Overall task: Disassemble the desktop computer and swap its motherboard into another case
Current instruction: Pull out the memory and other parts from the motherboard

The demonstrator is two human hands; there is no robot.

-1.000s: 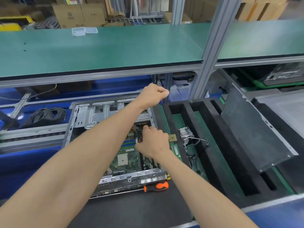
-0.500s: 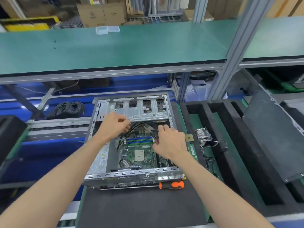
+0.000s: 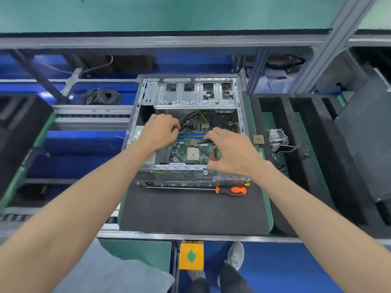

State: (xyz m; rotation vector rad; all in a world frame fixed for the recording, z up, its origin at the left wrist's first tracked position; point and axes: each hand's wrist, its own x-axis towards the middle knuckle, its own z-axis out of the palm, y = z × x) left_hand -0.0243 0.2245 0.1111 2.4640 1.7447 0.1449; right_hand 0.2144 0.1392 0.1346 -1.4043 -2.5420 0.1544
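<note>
The open desktop case [image 3: 240, 115] lies on a black mat, its green motherboard [image 3: 179, 152] exposed inside. My left hand [image 3: 159, 132] reaches into the case's left side, fingers curled on the ends of the black and yellow cable bundle [image 3: 193, 119]. My right hand [image 3: 230, 153] hovers over the board's right part and grips a thin dark tool with a red handle [image 3: 206, 154]; the tool's tip is at a small beige piece [image 3: 193, 142] above the CPU socket [image 3: 192, 154].
An orange screwdriver [image 3: 231, 190] lies along the case's front. To the right, black foam trays [image 3: 306, 166] hold a CPU chip [image 3: 258, 139] and a cooler [image 3: 278, 139]. A grey side panel [image 3: 364, 144] leans far right. A black case [image 3: 19, 127] stands left.
My left hand came down from the case's right rear into its left side at the cables. My right hand shifted slightly toward the socket. The view tilted down.
</note>
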